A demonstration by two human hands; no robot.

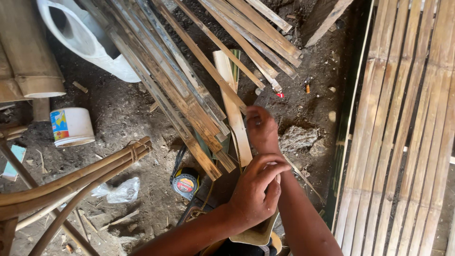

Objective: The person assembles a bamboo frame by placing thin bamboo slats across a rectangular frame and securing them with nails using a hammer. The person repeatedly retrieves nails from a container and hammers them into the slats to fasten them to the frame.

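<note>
Gripping a pale bamboo slat (233,114), the right hand (261,129) closes near its middle — the left hand (256,189) clasps the right wrist, tape measure (186,182) just left.

Two forearms enter from the bottom edge, both bare to the frame edge; no sleeves or cuffs show. Left hand (253,192): no glove, no ring visible on the fingers (275,168) that show, no watch or band at the wrist. Right hand (261,128): also ungloved, wrist bare, no strap or bracelet. Knuckles and finger joints well defined; nails short where they can be seen, fine detail too small to tell. No bandage, tape or marking visible on either arm. At the bottom edge, between the arms, a strip of dark clothing shows; its kind cannot be told.
</note>
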